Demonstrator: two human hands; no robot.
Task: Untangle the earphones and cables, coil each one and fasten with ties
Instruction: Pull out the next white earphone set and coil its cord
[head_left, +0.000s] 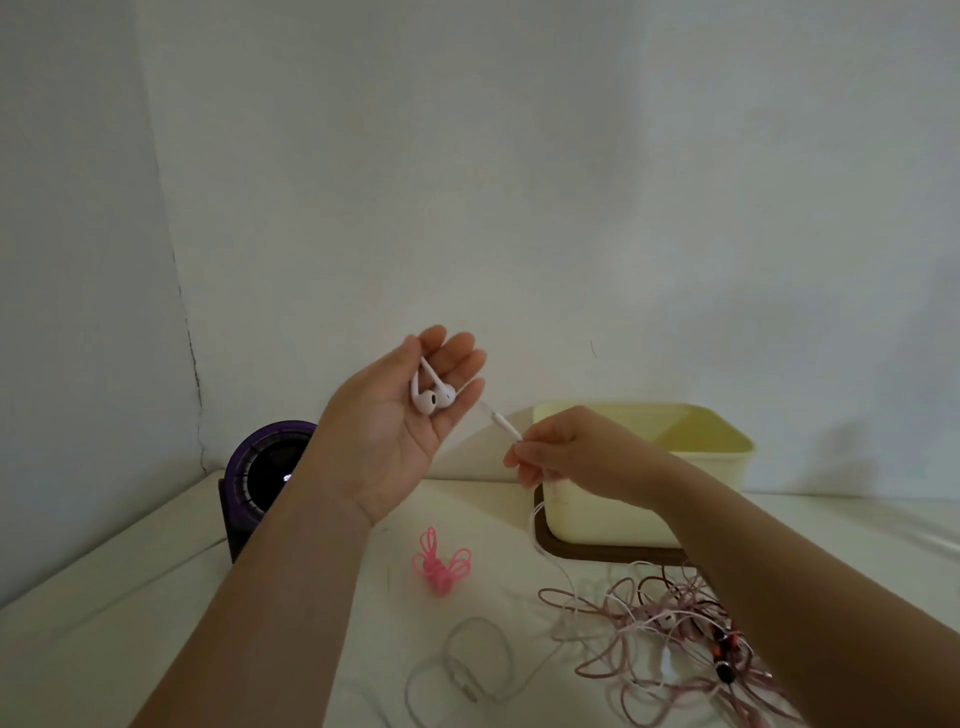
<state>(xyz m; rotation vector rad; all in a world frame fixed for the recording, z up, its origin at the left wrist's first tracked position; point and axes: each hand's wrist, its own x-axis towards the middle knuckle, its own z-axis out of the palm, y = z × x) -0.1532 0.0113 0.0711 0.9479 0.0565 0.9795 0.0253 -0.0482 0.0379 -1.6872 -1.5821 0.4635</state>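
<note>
"Where was the tangle (675, 634)?"
"Nearest, on the table (311, 597); pink ties (441, 564) beyond."
"And the earphones?"
"The cord looked light and limp. The right hand (561, 457) pinched it by the remote (500, 420). The earbuds (432, 397) lay in the left hand (410, 415), fingers loosely spread."

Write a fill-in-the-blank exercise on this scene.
1. In the palm of the left hand lie two white ____.
2. The right hand pinches a white ____.
3. The ties on the table are ____.
4. The ____ box stands on a dark tray.
Missing words: earbuds; cable; pink; yellow.
</note>
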